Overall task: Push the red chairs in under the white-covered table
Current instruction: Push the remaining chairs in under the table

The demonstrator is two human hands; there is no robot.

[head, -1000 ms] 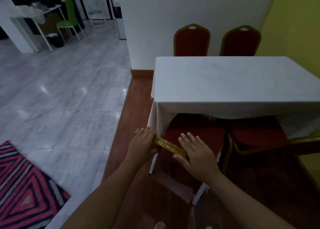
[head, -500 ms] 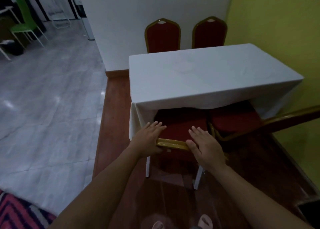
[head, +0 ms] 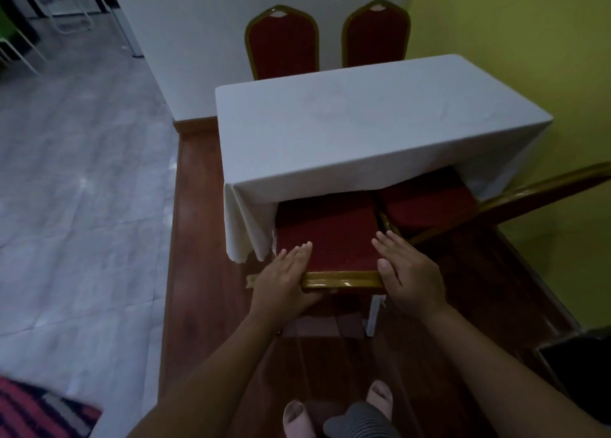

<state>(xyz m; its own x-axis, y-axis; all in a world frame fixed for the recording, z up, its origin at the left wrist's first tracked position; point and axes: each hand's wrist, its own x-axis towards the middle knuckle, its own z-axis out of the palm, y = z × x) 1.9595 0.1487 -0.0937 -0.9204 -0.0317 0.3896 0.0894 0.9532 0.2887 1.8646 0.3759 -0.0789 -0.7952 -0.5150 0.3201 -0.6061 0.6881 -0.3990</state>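
A white-covered table (head: 363,130) stands in front of me. The near left red chair (head: 325,236) with a gold frame has its seat partly under the cloth. Both hands lie on its gold top rail. My left hand (head: 286,279) wraps the rail's left end, thumb underneath. My right hand (head: 408,275) covers the right corner, fingers stretched over the red pad. A second red chair (head: 426,202) sits at the near right, its back angled out to the right. Two more red chairs (head: 282,40) stand behind the table's far side.
A yellow wall (head: 529,40) runs close along the right, a white wall (head: 198,24) behind. Grey tiles (head: 82,173) spread left of the wooden floor strip (head: 198,239). A striped rug (head: 39,411) lies bottom left, a dark object (head: 582,365) bottom right. My slippered feet (head: 297,417) are below.
The near left chair has slid forward, farther under the tablecloth, and its back now sits square to the table. Both hands stayed on the top rail and moved with it.
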